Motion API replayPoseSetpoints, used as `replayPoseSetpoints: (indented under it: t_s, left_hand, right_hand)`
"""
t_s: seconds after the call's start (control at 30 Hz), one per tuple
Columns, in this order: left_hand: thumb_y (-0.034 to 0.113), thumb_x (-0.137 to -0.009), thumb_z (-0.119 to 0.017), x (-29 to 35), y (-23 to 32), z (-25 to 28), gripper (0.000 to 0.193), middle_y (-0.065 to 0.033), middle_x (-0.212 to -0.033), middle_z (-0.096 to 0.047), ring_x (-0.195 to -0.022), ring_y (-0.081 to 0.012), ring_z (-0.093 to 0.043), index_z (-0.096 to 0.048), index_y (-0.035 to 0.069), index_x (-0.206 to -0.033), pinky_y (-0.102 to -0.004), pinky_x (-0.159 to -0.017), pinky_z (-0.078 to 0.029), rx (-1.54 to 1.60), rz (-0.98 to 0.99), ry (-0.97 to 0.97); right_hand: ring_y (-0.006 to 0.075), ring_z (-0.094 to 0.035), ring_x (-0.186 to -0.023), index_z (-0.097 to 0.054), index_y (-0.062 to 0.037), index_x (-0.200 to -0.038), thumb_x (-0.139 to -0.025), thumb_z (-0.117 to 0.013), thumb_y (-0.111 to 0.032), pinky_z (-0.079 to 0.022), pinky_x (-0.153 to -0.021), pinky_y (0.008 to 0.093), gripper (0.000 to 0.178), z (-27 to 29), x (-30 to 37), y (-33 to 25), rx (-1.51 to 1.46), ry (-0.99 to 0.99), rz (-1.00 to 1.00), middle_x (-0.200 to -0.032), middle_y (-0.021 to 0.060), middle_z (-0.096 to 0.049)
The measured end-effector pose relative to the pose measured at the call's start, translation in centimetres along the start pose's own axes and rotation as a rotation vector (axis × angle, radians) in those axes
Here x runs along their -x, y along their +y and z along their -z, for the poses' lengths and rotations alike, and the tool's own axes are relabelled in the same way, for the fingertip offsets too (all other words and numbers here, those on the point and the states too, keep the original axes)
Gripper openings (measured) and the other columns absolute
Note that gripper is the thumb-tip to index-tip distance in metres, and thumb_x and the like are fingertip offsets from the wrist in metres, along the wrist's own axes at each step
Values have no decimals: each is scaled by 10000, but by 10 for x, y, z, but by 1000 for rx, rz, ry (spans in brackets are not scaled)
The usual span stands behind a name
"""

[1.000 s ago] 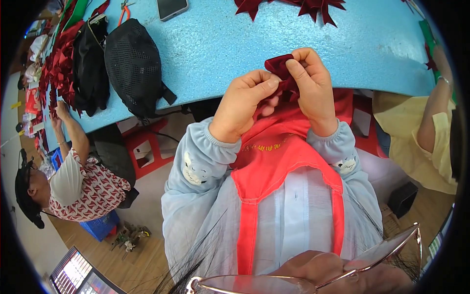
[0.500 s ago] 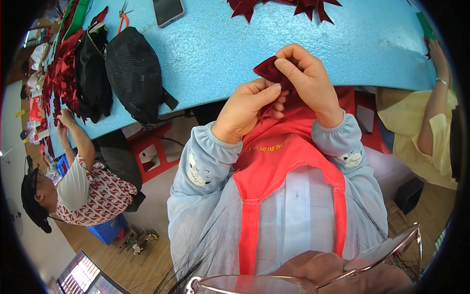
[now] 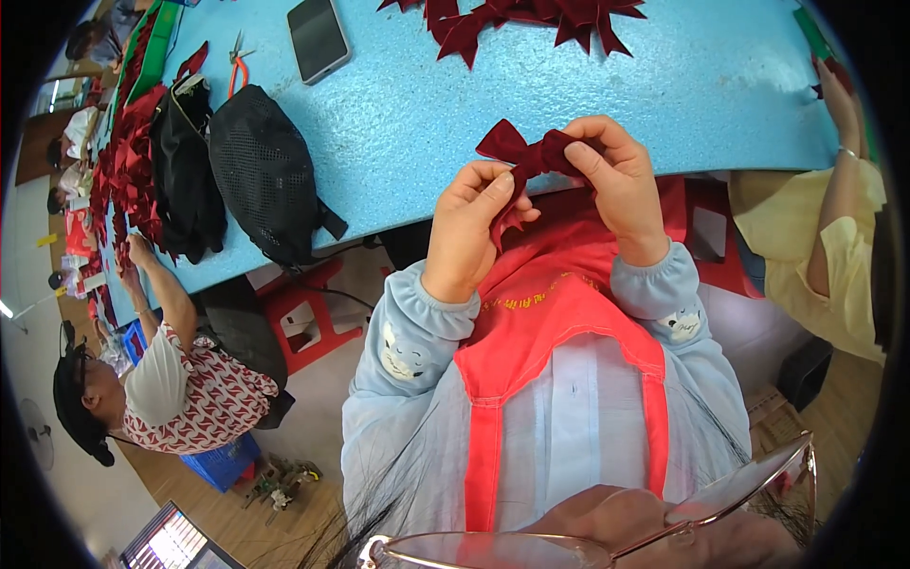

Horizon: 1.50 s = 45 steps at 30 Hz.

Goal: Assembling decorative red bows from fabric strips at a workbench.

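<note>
A dark red velvet bow (image 3: 542, 155) is held between my two hands, just off the near edge of the blue table (image 3: 408, 123). My left hand (image 3: 477, 223) pinches the bow at its left side, where one loop sticks out up and to the left and a tail hangs below the fingers. My right hand (image 3: 621, 185) grips the right loop between thumb and bent fingers. Both hands are closed on the fabric, and the fingertips behind it are partly hidden. Farther across the table lies a pile of similar red bows (image 3: 531, 24).
A phone (image 3: 318, 40) lies near orange-handled pliers (image 3: 239, 68). Two black bags (image 3: 263, 171) rest at the table's left, beside heaped red bows (image 3: 118, 161). A person (image 3: 180, 389) works at the left, and another's arm (image 3: 839, 123) reaches in at the right.
The bow has come into fuller view, its knot and loops now showing between my hands. My hands have moved slightly lower and turned; the left now pinches the bow's left side.
</note>
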<state>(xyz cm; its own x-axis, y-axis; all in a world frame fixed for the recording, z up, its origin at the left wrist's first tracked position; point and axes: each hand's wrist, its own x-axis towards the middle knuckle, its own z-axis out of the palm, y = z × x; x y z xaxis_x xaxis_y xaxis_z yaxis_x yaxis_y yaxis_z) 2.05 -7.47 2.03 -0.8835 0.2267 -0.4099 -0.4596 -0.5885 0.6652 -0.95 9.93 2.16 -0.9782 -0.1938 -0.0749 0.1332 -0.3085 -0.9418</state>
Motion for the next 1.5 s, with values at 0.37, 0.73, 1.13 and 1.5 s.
replayPoseSetpoints:
  t_s: [0.37,0.73,1.13,1.5]
  left_hand:
    - [15,-800,-582,-4,8,-15,313,-82,-922,-569,-741,-153,-578,-459,49,-1085,-249,-578,-481,-3,-57,-84]
    - [-21,-782,-579,-1,-1,-16,339,-70,-885,-582,-750,-150,-579,-477,46,-1098,-253,-598,-481,154,32,-62]
    - [-75,-763,-582,1,-4,-25,202,-119,-994,-522,-856,-192,-553,-487,39,-900,-292,-676,-523,-161,-264,-139]
    - [-166,-691,-602,6,-9,-28,271,-90,-920,-532,-837,-164,-548,-469,41,-804,-280,-743,-459,-646,-902,-169]
  right_hand:
    - [123,-516,-974,-500,-16,-1115,-804,-503,11,-413,-857,258,312,-7,5,-8,-65,-33,86,-1050,50,-539]
    - [147,-528,-976,-500,-12,-1111,-794,-525,0,-427,-863,287,318,1,5,2,-201,-60,-26,-1061,69,-544]
    - [162,-497,-808,-504,-50,-932,-859,-541,-97,-412,-761,296,95,1,3,7,135,-239,433,-859,73,-520]
    - [164,-500,-805,-501,-35,-856,-827,-542,-25,-419,-718,280,51,-3,2,14,30,-64,670,-892,103,-515]
